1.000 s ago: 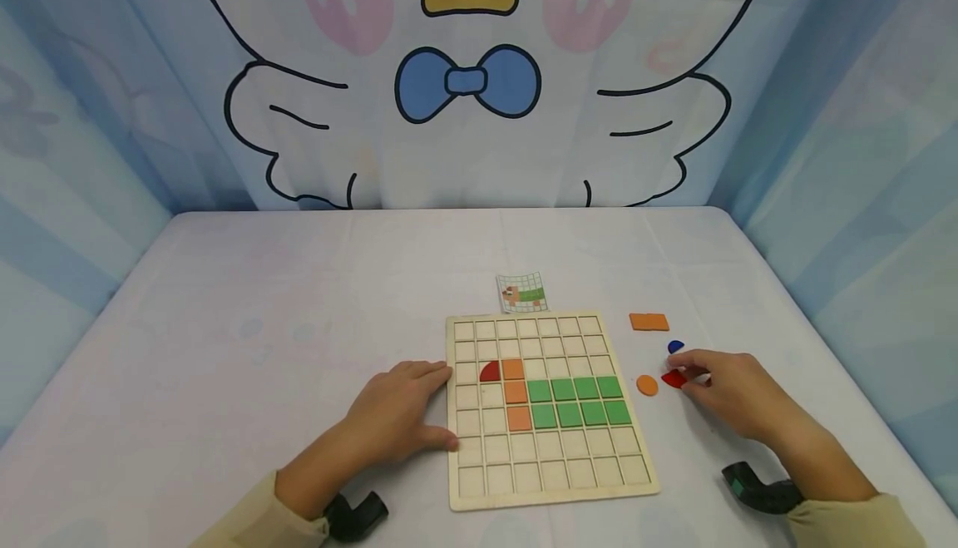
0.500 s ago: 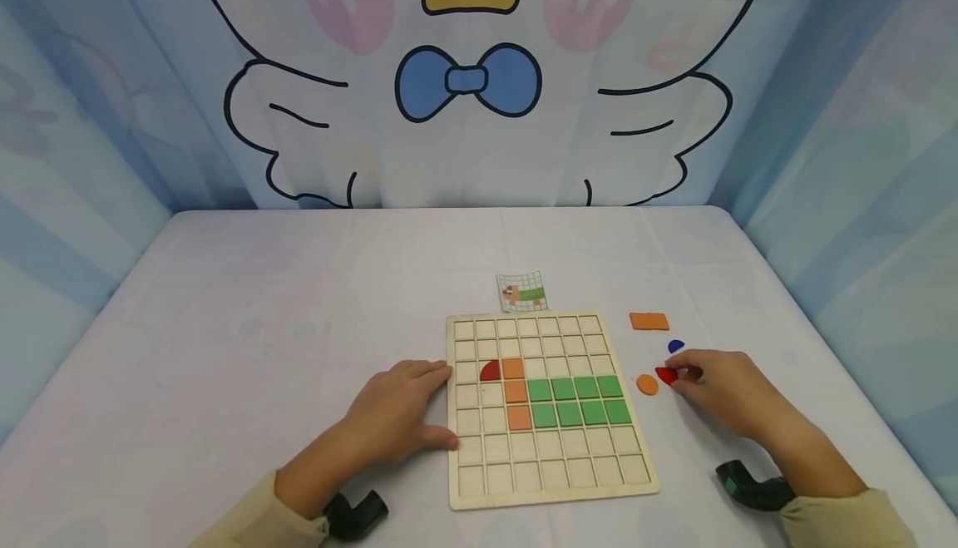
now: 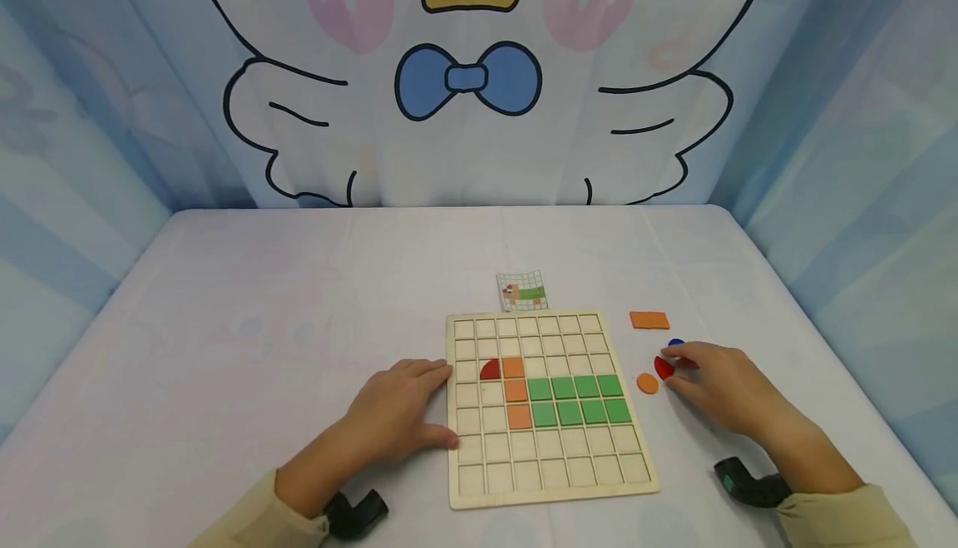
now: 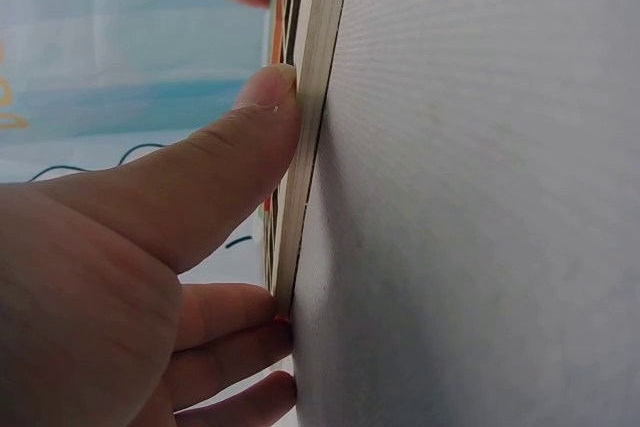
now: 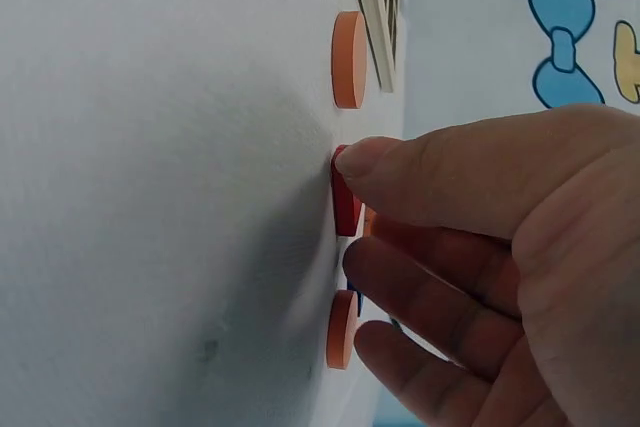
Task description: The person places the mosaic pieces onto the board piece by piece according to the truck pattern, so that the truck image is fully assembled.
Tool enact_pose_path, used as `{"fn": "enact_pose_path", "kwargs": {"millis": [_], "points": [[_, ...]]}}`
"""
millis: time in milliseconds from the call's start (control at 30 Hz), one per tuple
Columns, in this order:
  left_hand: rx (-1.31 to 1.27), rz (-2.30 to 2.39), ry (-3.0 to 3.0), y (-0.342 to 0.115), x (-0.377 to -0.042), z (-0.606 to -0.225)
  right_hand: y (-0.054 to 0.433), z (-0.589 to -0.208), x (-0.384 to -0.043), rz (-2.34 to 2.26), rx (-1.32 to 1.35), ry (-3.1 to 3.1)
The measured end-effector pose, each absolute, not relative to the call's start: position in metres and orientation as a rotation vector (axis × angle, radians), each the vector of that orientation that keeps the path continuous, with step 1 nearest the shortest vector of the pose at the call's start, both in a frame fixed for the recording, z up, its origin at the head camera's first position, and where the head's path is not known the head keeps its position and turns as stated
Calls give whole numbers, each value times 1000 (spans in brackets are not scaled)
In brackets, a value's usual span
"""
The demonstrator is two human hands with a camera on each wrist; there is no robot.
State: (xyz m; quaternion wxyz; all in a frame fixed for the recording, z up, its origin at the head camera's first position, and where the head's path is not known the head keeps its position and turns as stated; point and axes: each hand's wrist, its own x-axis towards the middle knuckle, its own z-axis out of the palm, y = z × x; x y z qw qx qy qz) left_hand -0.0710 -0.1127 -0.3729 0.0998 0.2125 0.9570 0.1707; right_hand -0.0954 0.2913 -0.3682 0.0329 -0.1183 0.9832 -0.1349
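My left hand [image 3: 400, 409] rests at the left edge of a wooden grid board [image 3: 554, 471]. Its thumb lies on the board's edge in the left wrist view, fingers spread along the side. Set in the grid are a red quarter-circle piece [image 3: 490, 371], a column of orange squares [image 3: 516, 392] and two rows of green squares [image 3: 581, 401]. To the right of the board, my right hand [image 3: 722, 386] pinches another red piece [image 3: 663, 367] with a curved edge, close over the table. In the right wrist view the thumb presses this red piece [image 5: 345, 192]; the fingertips behind it are partly hidden.
An orange disc [image 3: 647, 383] lies between the board and my right hand. Behind that hand are a half-covered blue piece [image 3: 676, 343] and an orange rectangle [image 3: 649, 320]. A small pattern card [image 3: 522, 291] touches the board's far edge. Another orange round piece [image 5: 342, 329] shows below the fingers.
The red piece at my right hand has turned and shifted slightly left, towards the orange disc. My right hand has moved a little left and now covers more of the blue piece. My left hand stays put.
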Motion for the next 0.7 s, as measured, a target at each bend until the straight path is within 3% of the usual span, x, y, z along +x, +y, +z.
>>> {"fn": "enact_pose_path", "kwargs": {"millis": [700], "points": [[615,505,2829,-112,-71,-373,288,-370,-98,-419,-435,3041]]}}
